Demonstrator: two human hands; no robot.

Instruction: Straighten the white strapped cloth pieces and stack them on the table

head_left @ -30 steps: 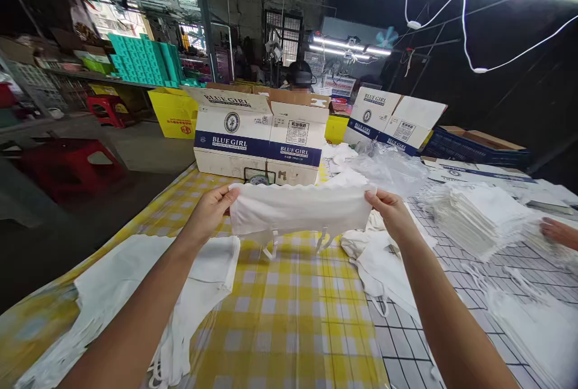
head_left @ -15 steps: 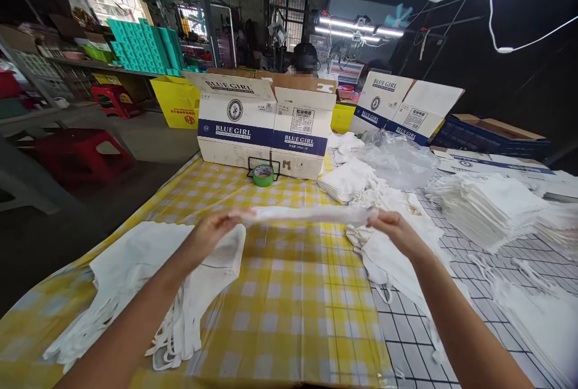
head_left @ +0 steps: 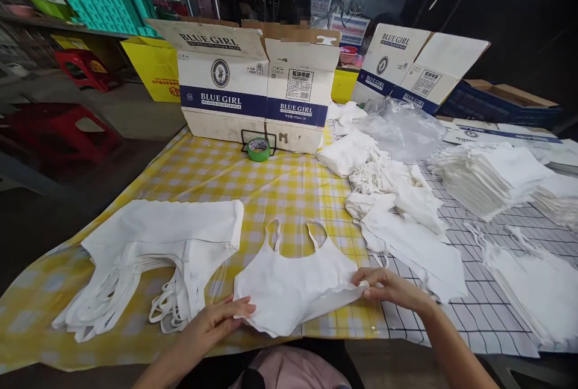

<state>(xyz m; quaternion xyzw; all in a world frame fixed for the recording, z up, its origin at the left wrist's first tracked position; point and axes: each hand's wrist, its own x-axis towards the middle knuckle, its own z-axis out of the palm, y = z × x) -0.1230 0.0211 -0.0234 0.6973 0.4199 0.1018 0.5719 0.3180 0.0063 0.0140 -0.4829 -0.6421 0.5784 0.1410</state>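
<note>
A white bra top with two thin shoulder straps lies spread on the yellow checked cloth in front of me, straps pointing away. My left hand is at its lower left corner, fingertips over the fabric edge and closed on it; the thumb is mostly hidden. At the lower right corner my right hand pinches the hem between thumb and fingers, and the fabric there is slightly raised and folded. Left of it rests a stack of white tops, their straps hanging toward me.
A BLUE GIRL carton stands at the back, with a roll of green tape before it. Loose white garments and a garment stack lie to the right, near clear plastic. A person is behind the carton.
The white top, stretched between both hands above the table, is now down on the cloth, spread open with its straps showing. Both hands moved toward me, and the view tilted downward.
</note>
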